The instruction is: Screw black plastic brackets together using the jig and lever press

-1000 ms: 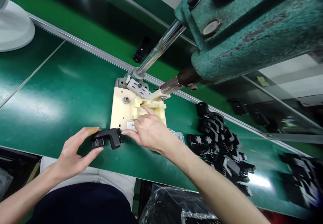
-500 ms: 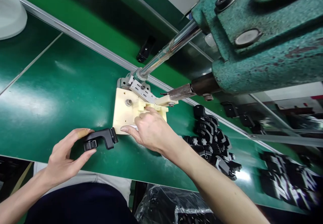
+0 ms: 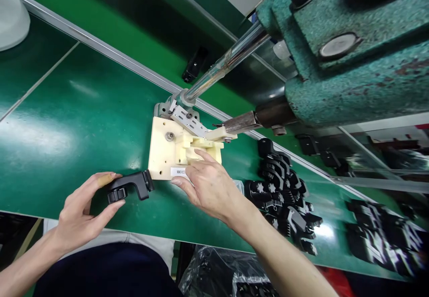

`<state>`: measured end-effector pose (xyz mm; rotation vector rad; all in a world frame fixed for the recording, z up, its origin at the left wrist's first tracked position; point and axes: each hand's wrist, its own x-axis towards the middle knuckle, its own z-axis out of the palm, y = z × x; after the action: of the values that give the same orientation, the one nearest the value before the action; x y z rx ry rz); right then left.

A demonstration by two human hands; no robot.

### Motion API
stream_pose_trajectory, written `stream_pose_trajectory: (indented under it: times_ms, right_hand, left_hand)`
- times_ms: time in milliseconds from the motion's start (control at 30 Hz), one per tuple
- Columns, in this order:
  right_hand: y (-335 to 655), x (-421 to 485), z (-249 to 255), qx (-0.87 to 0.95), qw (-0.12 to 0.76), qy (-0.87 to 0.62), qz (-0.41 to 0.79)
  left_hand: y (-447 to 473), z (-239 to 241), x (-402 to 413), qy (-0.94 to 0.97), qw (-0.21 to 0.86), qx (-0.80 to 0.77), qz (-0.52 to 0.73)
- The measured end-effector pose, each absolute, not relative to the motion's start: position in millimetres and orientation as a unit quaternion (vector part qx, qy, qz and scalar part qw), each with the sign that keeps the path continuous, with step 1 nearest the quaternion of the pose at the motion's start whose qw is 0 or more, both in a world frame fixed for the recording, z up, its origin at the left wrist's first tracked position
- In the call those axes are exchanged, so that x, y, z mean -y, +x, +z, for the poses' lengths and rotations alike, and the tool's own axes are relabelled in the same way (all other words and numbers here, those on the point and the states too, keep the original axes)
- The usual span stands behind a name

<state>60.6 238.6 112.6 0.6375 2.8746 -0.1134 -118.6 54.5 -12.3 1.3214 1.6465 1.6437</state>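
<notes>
My left hand (image 3: 83,207) pinches a black plastic clamp-like part (image 3: 136,183) with a ribbed knob, between thumb and fingers, just above the bench. The part's right end is close to the corner of a cream plastic fixture (image 3: 157,152). Over the front of that fixture is my right hand (image 3: 209,181), its index finger stretched towards the raised block (image 3: 197,152) and its thumb spread apart. I see nothing in it; the undersides of its fingers are hidden. A white printed label (image 3: 177,172) on the fixture is partly covered by the hand.
A green-painted press (image 3: 335,56) leans over from the upper right, its steel ram (image 3: 239,123) ending above the fixture. A chrome column (image 3: 228,62) stands behind. Piled black parts (image 3: 281,190) lie right; a plastic-lined bin (image 3: 214,270) sits below the bench edge.
My right hand has drawn back from the fixture block, towards me and slightly right, uncovering more of the block and label. My left hand still holds the black part, nearly unmoved.
</notes>
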Motion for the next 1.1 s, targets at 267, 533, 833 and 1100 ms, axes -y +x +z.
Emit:
stream_pose_trajectory:
  times_ms: [267, 533, 833, 1100]
  right_hand:
    - [114, -251, 105, -0.953, -0.085, 0.246, -0.152]
    - [141, -249, 89, -0.9, -0.22, 0.35, -0.142]
    - [116, -269, 92, -0.738, 0.019, 0.385, -0.555]
    - [123, -254, 79, -0.821, -0.055, 0.426, -0.376]
  left_hand:
    - [-117, -5, -56, 0.485, 0.221, -0.587, 0.61]
    - [-117, -15, -48, 0.401, 0.275, -0.617, 0.619]
    - [-112, -10, -57, 0.431, 0.154, -0.632, 0.625]
    - [-109, -19, -56, 0.411, 0.062, -0.689, 0.594]
